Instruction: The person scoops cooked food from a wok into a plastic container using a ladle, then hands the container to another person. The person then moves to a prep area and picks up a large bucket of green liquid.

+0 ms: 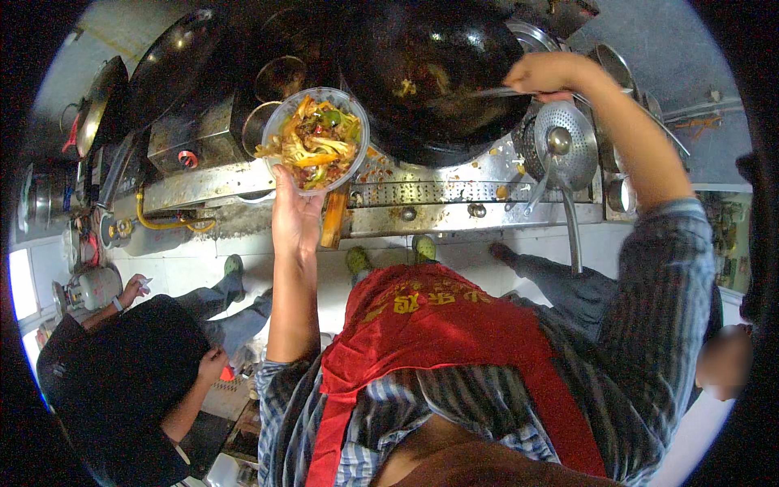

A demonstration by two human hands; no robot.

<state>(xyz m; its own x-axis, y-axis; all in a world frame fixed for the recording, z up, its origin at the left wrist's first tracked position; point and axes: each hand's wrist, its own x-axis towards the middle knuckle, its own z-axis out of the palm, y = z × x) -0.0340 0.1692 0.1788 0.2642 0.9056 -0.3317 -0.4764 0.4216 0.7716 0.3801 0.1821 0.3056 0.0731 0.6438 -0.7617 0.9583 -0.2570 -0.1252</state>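
My left hand (296, 213) supports a round clear plastic container (364, 159) from beneath and the near side, thumb along its wall. Stir-fried food (316, 146), with pale cabbage-like pieces, green pepper and red bits, fills it. To the right, a large black wok (426, 131) sits on the range, a few scraps of food (406, 88) clinging inside. Over the wok's right rim, my right hand (544, 74) grips a metal cooking utensil (487, 93); its head is blurred against the dark wok, so its exact kind is unclear.
A perforated strainer (563, 152) with a ladle (558, 141) on it rests right of the wok. The steel range edge (487, 213) is spattered with food. A wooden handle (334, 219) juts out below the container. One person (128, 389) is at left, another (724, 362) at right.
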